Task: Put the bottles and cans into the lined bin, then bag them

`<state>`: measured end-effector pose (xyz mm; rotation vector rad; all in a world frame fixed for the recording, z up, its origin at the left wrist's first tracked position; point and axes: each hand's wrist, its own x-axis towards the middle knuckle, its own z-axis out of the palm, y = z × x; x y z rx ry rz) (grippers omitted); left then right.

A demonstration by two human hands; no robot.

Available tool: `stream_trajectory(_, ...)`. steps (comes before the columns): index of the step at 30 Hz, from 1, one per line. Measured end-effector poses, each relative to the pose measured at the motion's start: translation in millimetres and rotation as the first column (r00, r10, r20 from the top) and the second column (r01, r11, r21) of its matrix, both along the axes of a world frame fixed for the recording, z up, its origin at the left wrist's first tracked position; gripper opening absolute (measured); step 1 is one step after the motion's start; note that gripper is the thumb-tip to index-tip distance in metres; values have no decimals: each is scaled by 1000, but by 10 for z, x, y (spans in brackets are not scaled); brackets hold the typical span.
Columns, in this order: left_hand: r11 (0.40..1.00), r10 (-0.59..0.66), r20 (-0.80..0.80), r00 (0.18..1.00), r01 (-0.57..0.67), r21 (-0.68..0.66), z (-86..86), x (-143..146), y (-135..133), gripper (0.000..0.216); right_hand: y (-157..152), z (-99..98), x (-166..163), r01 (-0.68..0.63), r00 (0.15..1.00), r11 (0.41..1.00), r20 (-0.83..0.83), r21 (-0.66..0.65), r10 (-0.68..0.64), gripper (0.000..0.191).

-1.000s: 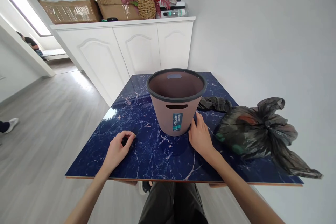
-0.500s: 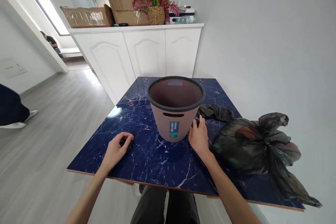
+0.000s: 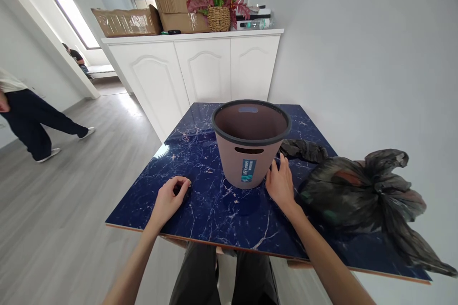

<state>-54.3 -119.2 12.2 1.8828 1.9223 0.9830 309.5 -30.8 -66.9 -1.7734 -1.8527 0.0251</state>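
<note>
A brownish-pink garbage bin (image 3: 234, 164) with a dark rim and a teal label stands upright on the blue marbled table (image 3: 211, 219). My right hand (image 3: 280, 182) lies beside the bin's lower right side, fingers stretched out and holding nothing; whether it touches the bin I cannot tell. To the left, my left hand (image 3: 171, 199) rests on the tabletop apart from the bin. Its fingers are curled, thumb and forefinger meeting in a loop with nothing visible inside. A knotted black plastic bag (image 3: 343, 195), filled, sits right of my right forearm. Behind my right fingers is a bunched black bag (image 3: 306, 150).
A white cabinet (image 3: 203, 66) stands beyond the table, carrying cardboard boxes (image 3: 125, 22), a flower basket (image 3: 219, 19) and a plastic bottle (image 3: 259, 24). A wall borders the right side. One person (image 3: 32, 114) is on the floor at left; another (image 3: 77, 57) sits farther back.
The view has shifted slightly, so the table and bin appear further right. The person at left shows more of their body and legs. My hands keep their places on the table.
</note>
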Motion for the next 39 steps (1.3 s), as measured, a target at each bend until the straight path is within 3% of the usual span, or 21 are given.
stream_trajectory(7, 999, -38, -6, 999, 38, 16, -49, -33, -47, 36, 68, -109, 82, -17, 999, 1000, 43, 14, 17, 59)
stream_trajectory(18, 994, -106, 33, 994, 105, 38, -183, -141, -79, 32, 300, -66, 94, 171, 977, 982, 141, -85, -158, 67)
stream_trajectory(25, 991, -125, 40, 991, 123, 58, -229, -161, -94, 31, 406, -76, 143, 192, 969, 981, 164, -36, -184, 57)
stream_trajectory(31, 990, -130, 44, 991, 127, 66, -223, -166, -81, 31, 148, -61, 74, 91, 978, 995, 186, 39, -97, 49)
stream_trajectory(39, 988, -140, 30, 990, 138, 62, -193, -161, -61, 33, -691, -155, -35, -56, 981, 988, 191, 144, 28, 51)
